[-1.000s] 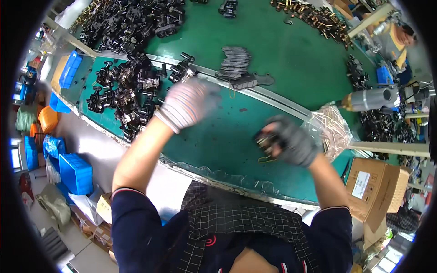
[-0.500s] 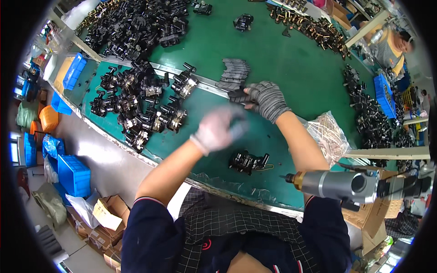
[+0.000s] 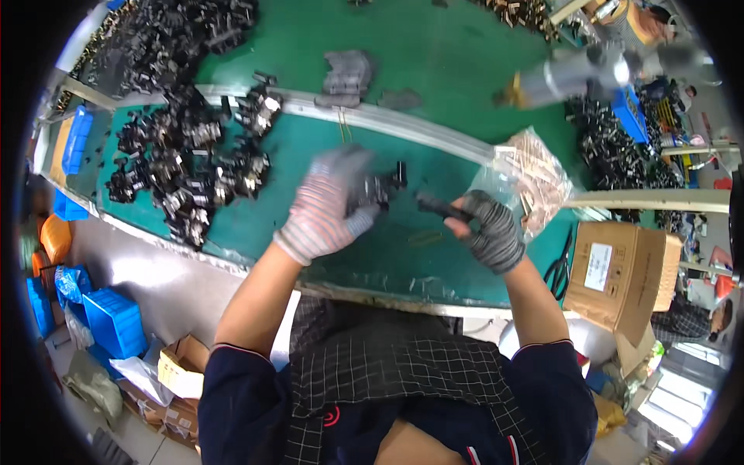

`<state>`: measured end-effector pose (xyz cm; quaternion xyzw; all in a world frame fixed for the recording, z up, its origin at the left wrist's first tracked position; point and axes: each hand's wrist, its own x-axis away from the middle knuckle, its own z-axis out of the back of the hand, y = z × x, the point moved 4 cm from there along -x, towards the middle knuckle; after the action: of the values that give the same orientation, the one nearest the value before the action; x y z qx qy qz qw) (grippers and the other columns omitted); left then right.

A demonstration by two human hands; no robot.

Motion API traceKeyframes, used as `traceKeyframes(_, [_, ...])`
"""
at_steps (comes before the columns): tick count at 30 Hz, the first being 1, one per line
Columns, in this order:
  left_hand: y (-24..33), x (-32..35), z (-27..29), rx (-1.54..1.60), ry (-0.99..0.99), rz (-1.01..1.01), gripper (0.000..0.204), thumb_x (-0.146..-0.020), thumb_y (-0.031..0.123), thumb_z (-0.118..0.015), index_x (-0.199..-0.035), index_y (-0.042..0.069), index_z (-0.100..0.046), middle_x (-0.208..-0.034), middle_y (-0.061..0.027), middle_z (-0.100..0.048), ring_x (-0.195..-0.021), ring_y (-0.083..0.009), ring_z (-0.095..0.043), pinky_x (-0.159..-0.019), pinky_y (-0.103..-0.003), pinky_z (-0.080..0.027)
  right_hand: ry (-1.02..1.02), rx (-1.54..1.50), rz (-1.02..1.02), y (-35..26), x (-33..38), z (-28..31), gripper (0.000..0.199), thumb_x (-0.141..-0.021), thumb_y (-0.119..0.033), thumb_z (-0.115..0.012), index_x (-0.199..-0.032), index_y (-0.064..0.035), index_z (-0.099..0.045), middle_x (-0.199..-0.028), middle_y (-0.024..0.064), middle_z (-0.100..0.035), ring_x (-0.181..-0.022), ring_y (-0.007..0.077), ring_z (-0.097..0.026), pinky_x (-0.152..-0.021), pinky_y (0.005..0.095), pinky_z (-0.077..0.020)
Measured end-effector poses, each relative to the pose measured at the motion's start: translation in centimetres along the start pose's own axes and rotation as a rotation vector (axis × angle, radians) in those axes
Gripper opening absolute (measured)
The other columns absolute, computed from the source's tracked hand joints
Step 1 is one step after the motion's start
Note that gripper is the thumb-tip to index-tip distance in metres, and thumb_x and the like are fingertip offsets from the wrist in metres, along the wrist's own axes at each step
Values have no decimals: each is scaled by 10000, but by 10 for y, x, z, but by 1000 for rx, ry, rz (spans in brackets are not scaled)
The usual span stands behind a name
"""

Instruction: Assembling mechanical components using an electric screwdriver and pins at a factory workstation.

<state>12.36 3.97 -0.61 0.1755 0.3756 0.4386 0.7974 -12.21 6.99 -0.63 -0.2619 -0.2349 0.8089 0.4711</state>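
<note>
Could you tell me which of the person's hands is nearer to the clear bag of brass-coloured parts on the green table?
The right hand, which lies just left of the clear bag, nearly touching it. The left hand is farther left, holding a black part mid-table.

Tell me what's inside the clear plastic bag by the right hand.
The bag holds a heap of small brass-coloured parts, too small to tell their kind. The right hand lies at its near edge, so that corner is covered.
</note>
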Motion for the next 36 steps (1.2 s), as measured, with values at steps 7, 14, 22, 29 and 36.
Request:
traceKeyframes(7, [20, 86, -6, -79, -411, 184, 403, -704, 204, -737, -1047, 51, -594, -892, -133, -618, -845, -332, -593, -730, -413, -486, -70, 129, 206, -56, 21, -56, 291, -764, -235, -732, -980, -72, -625, -879, 113, -639, -761, 312, -632, -673, 393, -511])
traceKeyframes(14, [29, 97, -14, -114, -209, 150, 357, -728, 195, -708, -1042, 58, -606, -865, -125, -614, -834, -324, -583, -701, -418, -479, -165, 157, 98, -34, 25, -75, 317, -781, -225, -717, -1041, -74, -619, -873, 124, -638, -753, 299, -634, -663, 389, -517])
traceKeyframes(22, [32, 83, 2, -206, -135, 96, 301, -700, 157, -735, -973, 81, -632, -845, -109, -609, -826, -310, -584, -703, -397, -485, -3, -11, 326, -29, 25, -69, 323, -779, -184, -726, -1063, -80, -613, -875, 119, -653, -765, 274, -648, -642, 361, -523])
traceKeyframes(29, [4, 43, 11, -129, 0, 44, 273, -703, 126, -704, -966, 102, -634, -894, -98, -607, -803, -299, -590, -703, -411, -488, 42, 65, 289, -13, -34, -56, 327, -706, -142, -788, -986, -80, -630, -841, 118, -667, -713, 303, -653, -610, 359, -526])
traceKeyframes(36, [24, 20, -12, -226, -88, -231, 394, -621, 106, -744, -992, 74, -616, -1011, -133, -583, -903, -337, -584, -790, -418, -494, -255, 58, -6, -9, -56, -63, 362, -787, -419, -677, -949, -96, -658, -916, 143, -666, -815, 340, -636, -733, 423, -512])
